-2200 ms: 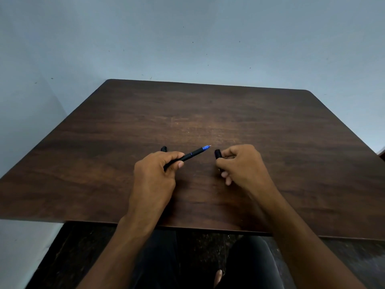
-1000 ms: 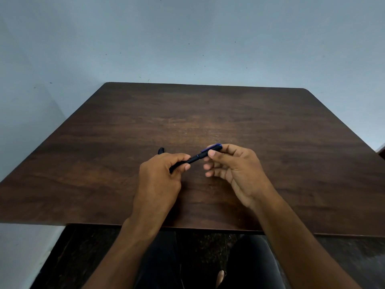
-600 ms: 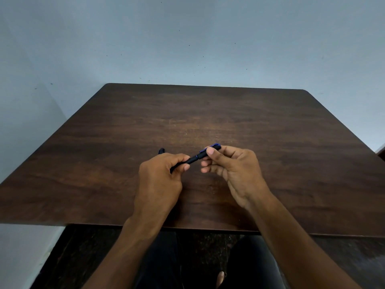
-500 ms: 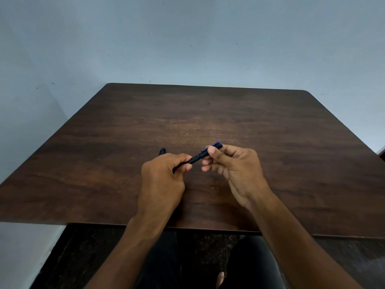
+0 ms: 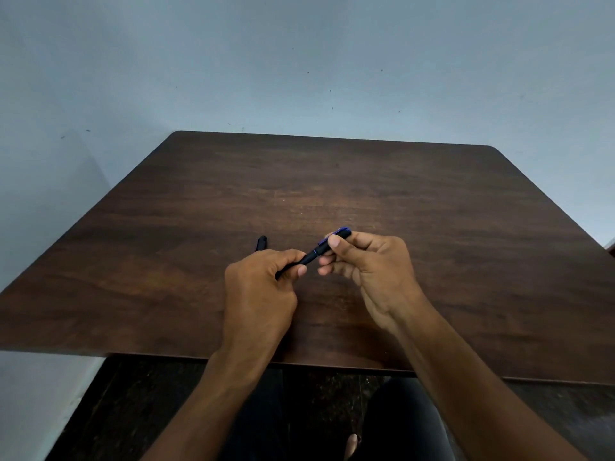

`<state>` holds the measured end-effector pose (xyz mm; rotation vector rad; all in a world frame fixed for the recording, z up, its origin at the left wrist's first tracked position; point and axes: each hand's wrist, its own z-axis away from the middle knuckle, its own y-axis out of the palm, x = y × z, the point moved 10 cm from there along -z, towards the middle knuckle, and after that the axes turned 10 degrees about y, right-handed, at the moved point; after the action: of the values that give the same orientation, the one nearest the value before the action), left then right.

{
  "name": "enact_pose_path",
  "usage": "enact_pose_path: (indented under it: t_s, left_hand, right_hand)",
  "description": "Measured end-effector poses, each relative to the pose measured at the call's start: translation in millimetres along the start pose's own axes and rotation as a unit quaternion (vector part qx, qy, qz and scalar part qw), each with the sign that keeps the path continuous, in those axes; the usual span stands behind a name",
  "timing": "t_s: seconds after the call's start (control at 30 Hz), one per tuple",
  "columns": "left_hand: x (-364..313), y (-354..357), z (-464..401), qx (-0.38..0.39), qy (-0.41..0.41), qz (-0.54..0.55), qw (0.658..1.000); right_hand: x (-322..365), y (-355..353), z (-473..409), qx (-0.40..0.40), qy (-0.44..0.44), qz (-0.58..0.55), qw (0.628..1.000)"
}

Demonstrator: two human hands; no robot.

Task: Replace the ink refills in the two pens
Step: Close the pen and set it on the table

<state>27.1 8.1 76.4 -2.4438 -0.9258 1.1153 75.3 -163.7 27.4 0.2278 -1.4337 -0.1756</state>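
A black pen [image 5: 311,256] with a blue-trimmed cap lies slanted between my two hands, just above the dark wooden table [image 5: 432,227]. My left hand [image 5: 263,287] grips the pen's barrel, fingers curled round it. My right hand [image 5: 369,264] pinches the capped end [image 5: 336,237] between thumb and fingers. A second black pen [image 5: 261,242] lies on the table behind my left hand, with only its far end showing.
The table's near edge [image 5: 332,361] runs just below my wrists. A pale blue wall [image 5: 299,61] stands behind the table. My legs [image 5: 399,420] and dark floor show under the table.
My right hand brought the black cap from the table onto the pen's blue tip. Over the last half second both hands hold almost still on the pen.
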Motion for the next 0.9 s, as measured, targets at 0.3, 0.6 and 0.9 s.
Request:
enact_pose_path:
  t_s: [0.3, 0.6, 0.9]
  left_hand:
    - [-2.1, -1.3, 1.1, -0.006, 0.001, -0.002, 1.0]
    - [6.1, -5.2, 8.9, -0.024, -0.079, 0.033, 0.996]
    - [13.8, -13.1, 7.0, 0.007, -0.057, 0.027, 0.998]
  right_hand:
    - [5.0, 1.7, 2.4, -0.023, -0.019, 0.018, 0.999]
    - [-17.8, 13.1, -1.0, -0.009, 0.076, -0.052, 0.996]
    - [-28.4, 37.1, -3.7, -0.026, 0.13, 0.062, 0.989]
